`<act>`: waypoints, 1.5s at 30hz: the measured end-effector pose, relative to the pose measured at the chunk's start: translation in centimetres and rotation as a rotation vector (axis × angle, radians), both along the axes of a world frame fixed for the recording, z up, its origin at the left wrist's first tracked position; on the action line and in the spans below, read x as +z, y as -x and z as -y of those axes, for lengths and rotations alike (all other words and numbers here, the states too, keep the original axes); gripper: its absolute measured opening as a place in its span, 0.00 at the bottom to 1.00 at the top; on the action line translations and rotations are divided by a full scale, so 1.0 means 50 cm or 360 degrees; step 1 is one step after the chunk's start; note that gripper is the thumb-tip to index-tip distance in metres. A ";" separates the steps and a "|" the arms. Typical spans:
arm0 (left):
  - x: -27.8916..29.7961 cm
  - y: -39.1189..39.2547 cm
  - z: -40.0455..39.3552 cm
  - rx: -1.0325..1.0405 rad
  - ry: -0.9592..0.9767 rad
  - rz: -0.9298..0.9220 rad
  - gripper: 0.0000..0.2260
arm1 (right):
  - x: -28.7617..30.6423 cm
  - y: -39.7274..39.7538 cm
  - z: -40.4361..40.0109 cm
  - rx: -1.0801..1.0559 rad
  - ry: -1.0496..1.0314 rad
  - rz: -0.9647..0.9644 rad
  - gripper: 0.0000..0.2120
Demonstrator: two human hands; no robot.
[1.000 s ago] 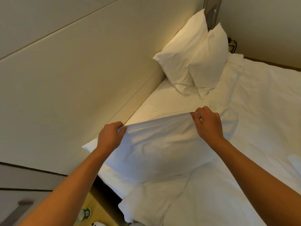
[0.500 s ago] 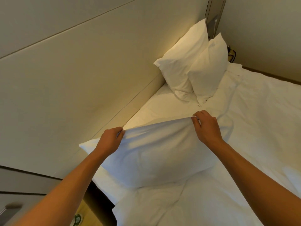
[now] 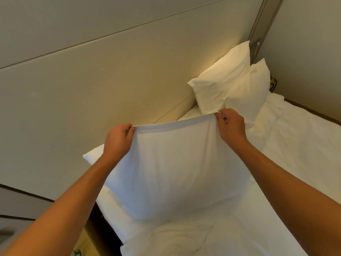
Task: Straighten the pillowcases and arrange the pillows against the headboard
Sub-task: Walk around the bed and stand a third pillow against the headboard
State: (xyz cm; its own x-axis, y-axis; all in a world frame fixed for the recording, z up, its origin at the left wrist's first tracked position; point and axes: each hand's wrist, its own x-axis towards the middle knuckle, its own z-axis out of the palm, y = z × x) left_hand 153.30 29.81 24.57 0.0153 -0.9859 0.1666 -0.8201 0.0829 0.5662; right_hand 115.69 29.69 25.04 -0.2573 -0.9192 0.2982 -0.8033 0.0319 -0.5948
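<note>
Pillowcase [image 3: 177, 163]: white, holds one pillow whose bulk fills the lower part and bulges toward the left corner; the upper hem is drawn taut into a flat edge between the two hands. The pillow hangs lifted, its lower edge touching or just above the bed [image 3: 304, 163]; which, I cannot tell. Left hand [image 3: 118, 143]: fingers curled, pinching the hem's left end, knuckles toward the camera. Right hand [image 3: 230, 126]: fingers curled, pinching the hem's right end, slightly higher than the left. Both forearms bare, reaching in from the lower corners. Back pillow [image 3: 219, 84]: white, propped upright against the headboard [image 3: 110, 80] at the far corner of the bed. Front pillow [image 3: 252, 89]: white, leaning against the back one, overlapping its right side. Bed: white sheets, rumpled near the lower edge and beside the far pillows. Headboard: beige padded panels with straight seams, warm light falling on it near the propped pillows. Wall [image 3: 304, 43]: plain, meets the headboard at a grey vertical strip. A dark gap shows beside the bed at lower left.
</note>
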 end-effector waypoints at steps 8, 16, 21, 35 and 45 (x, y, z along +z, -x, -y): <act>0.031 -0.046 -0.001 0.0109 0.0065 0.0030 0.15 | 0.013 -0.046 0.115 0.0086 0.0045 0.0113 0.15; -0.047 0.039 -0.039 0.0024 -0.0199 0.0007 0.13 | -0.101 -0.001 0.112 -0.0070 -0.0139 0.0215 0.15; -0.012 0.065 0.022 0.0026 -0.0037 -0.0077 0.14 | -0.072 0.036 0.176 -0.0079 -0.0021 0.0154 0.16; -0.140 0.039 0.143 0.0169 -0.0322 -0.0239 0.13 | -0.184 0.000 0.321 0.0107 -0.0249 -0.0113 0.17; -0.086 -0.041 0.295 0.0284 0.0020 -0.0332 0.16 | -0.096 -0.108 0.529 0.0037 0.0018 -0.0015 0.18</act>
